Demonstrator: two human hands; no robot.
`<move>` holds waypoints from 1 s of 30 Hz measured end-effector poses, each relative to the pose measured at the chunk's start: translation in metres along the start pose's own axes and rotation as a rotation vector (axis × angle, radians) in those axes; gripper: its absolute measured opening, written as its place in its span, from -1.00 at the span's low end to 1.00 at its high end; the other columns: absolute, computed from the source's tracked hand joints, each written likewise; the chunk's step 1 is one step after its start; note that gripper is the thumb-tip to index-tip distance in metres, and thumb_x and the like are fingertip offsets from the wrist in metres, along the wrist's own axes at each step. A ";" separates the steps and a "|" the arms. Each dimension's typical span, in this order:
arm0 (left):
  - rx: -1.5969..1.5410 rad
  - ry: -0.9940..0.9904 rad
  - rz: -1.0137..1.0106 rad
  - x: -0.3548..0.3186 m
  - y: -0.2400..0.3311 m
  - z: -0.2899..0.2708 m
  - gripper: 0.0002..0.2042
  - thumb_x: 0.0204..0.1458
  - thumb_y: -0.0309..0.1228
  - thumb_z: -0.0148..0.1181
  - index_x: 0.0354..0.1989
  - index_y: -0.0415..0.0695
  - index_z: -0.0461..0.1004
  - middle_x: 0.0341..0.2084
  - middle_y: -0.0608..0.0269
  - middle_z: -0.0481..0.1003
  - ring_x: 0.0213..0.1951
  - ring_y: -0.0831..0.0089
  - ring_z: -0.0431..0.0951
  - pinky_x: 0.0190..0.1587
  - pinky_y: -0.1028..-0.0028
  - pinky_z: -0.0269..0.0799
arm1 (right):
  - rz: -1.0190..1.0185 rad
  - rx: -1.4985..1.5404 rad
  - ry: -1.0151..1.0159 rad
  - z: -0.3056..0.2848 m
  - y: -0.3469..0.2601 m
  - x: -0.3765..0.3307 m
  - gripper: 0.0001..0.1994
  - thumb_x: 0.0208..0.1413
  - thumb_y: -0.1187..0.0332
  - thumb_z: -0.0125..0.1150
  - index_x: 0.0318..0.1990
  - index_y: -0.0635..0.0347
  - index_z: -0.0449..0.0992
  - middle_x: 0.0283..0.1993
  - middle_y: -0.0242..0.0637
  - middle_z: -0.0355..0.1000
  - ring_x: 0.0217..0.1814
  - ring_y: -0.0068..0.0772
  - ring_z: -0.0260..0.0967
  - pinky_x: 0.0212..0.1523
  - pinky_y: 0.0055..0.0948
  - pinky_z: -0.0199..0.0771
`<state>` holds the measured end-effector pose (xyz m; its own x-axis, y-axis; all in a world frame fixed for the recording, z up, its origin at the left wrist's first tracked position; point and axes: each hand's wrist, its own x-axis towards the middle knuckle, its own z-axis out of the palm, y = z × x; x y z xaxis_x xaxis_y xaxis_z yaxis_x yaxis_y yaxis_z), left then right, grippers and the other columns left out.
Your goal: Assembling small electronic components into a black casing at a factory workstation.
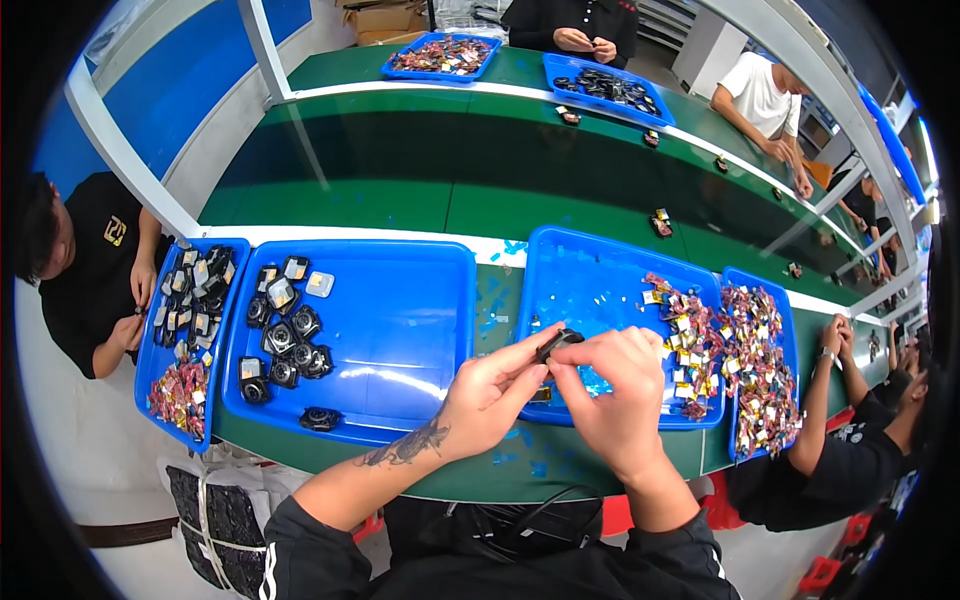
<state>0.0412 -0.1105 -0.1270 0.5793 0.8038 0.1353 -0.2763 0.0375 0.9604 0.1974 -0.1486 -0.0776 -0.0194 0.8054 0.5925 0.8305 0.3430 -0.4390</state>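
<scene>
Left hand (485, 402) and right hand (618, 390) pinch closed on a small black plastic casing (558, 345) above a blue plastic tray (575, 275) by the near edge of the green bench (470, 478), seemingly mid-work, black rounded units (283, 337) part-filling the leftward tray (405, 310), pink-and-yellow pieces (692, 335) apparently left.

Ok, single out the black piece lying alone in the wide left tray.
The black piece at the near rim of the tray; a gap separates it from the other black pieces, which bunch together farther back.

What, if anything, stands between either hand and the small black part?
Nothing visible: the left hand and right hand both grip the small black part directly, seen against the blue tray that holds small colourful pieces.
</scene>
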 end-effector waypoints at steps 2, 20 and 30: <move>-0.012 0.000 -0.020 -0.001 -0.001 0.000 -0.60 0.24 -0.57 -0.07 0.27 -0.28 0.24 0.07 0.13 0.44 0.04 0.52 0.44 0.11 0.49 0.37 | 0.011 -0.050 0.016 -0.005 -0.004 0.000 -0.83 -0.27 0.48 0.44 -0.48 0.06 0.55 -0.51 -0.42 0.35 -0.41 -0.38 0.29 -0.23 -0.33 0.12; 0.104 0.076 0.181 0.008 0.009 -0.004 -0.67 0.13 -0.63 0.04 0.10 -0.22 0.41 -0.03 0.04 0.47 -0.04 0.36 0.54 -0.02 0.46 0.50 | 0.622 0.899 -0.106 0.002 0.017 -0.026 -0.89 0.10 0.59 0.24 -0.22 0.39 0.51 -0.25 -0.26 0.50 -0.15 -0.56 0.47 -0.14 -0.53 0.59; 0.633 0.090 0.361 0.004 0.018 -0.003 -0.74 -0.12 -0.66 0.31 -0.19 -0.23 0.61 -0.28 0.06 0.58 -0.31 0.40 0.63 -0.30 0.54 0.51 | 0.631 0.938 -0.218 -0.009 0.018 -0.023 -0.93 0.17 0.55 0.17 -0.25 0.39 0.47 -0.27 -0.33 0.46 -0.20 -0.60 0.42 -0.18 -0.55 0.56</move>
<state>0.0361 -0.1053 -0.1103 0.4632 0.7481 0.4752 0.0743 -0.5671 0.8203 0.2182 -0.1651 -0.0929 0.0809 0.9967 -0.0005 -0.0122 0.0005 -0.9999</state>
